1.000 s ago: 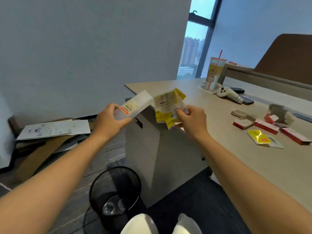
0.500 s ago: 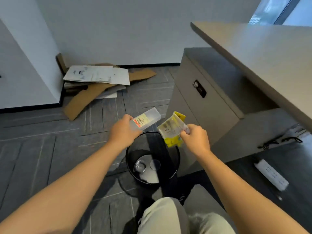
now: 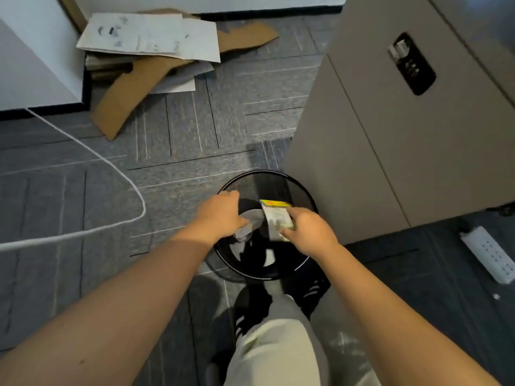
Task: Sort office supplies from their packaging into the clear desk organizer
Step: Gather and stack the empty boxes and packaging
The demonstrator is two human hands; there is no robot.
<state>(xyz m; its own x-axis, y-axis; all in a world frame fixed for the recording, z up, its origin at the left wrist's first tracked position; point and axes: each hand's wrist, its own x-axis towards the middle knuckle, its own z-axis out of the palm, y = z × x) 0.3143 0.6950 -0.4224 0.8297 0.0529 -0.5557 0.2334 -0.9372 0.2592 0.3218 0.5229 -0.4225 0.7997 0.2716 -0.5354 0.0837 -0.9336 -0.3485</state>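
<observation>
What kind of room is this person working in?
Probably an office. A grey lockable drawer cabinet stands on grey carpet tiles, with a black mesh wastebasket beside it, a white power strip on the floor and flattened brown cardboard by the wall.

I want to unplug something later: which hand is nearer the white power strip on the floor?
Right. The right hand, holding a yellow packet over the bin, is on the power strip's side; the left hand is farther, across the bin.
</observation>
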